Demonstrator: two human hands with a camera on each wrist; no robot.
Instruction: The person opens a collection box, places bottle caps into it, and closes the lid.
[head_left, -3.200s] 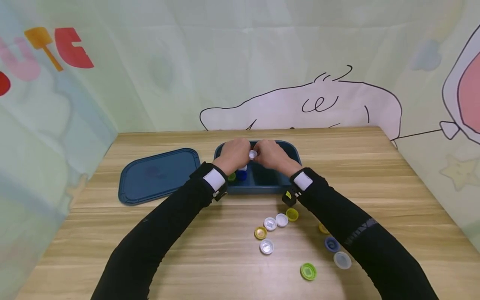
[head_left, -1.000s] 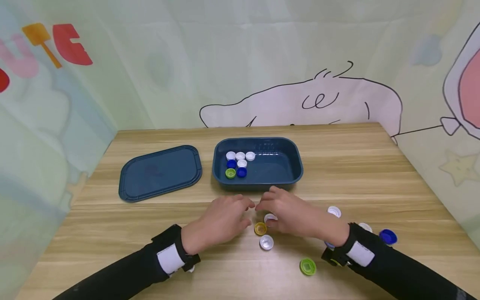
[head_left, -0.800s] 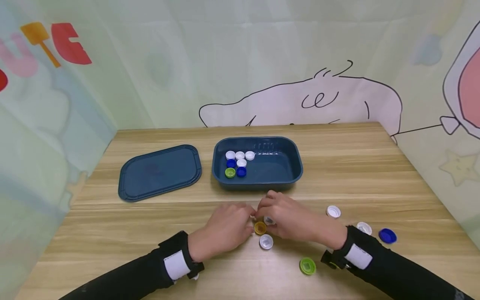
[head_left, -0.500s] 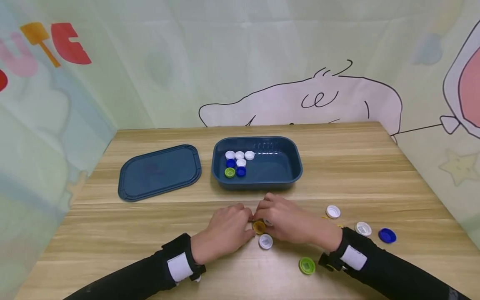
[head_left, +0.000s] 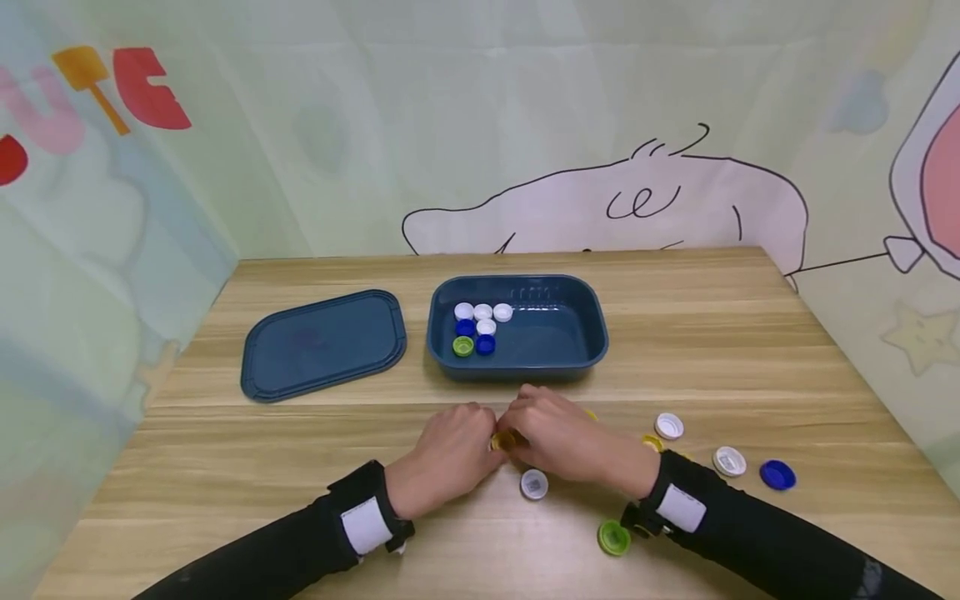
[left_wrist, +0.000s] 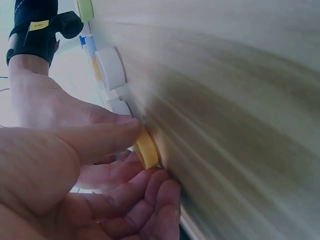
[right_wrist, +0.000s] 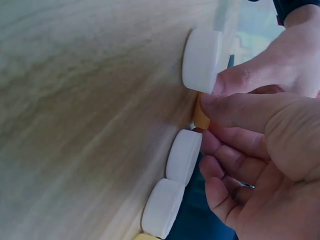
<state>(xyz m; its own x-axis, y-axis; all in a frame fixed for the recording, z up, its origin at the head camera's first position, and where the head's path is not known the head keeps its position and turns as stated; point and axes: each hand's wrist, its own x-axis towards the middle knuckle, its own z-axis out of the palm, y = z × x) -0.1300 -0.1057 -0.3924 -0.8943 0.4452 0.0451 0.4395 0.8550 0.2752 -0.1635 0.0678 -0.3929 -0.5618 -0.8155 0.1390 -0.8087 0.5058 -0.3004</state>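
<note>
Both at it: the left hand (head_left: 450, 450) pinched the orange cap (head_left: 502, 441) between thumb and curled fingers, the right hand (head_left: 558, 435) pinched it too, right down by the wooden table (head_left: 225, 467), nearer than the blue box (head_left: 517, 367), a white cap (head_left: 534, 484) close by!

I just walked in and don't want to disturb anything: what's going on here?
A person's left hand and right hand pinch one yellow cap together, in front of a blue box. Seven caps sit in the box's left part. A flat blue lid lies on the table left of the box, and more caps are scattered nearer the person.
</note>
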